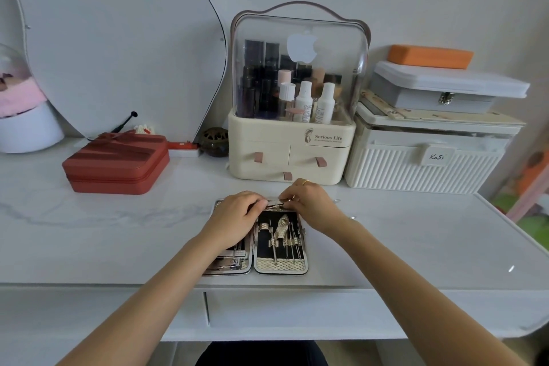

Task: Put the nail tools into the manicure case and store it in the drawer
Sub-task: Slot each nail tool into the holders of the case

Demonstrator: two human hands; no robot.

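The white table (386, 246) spreads wide under me, with the shut drawer (297, 312) in its front edge directly below my forearms, so the storing place is near for either arm. At the back stands the cream organiser (292, 151) with a clear dome full of bottles over 3 small drawers, all closed; a red zip box (116, 163) lies shut to its left, white boxes stacked to its right.

The manicure case (280, 242) lies open flat in front of me, 2 halves side by side. The right half holds several thin tools in loops, their long axes running away from me; the left half holds flatter metal pieces, mostly hidden under my wrist.

My left hand (237, 218) and right hand (310, 206) meet at the case's far edge, fingertips pinched from both ends on 1 slim metal tool (274, 203). Its long axis runs left to right, across the slots, so I judge it must turn to point away from me before it slides in. A metal tip (337, 201) peeks out just beyond my right hand; I cannot tell what it is.
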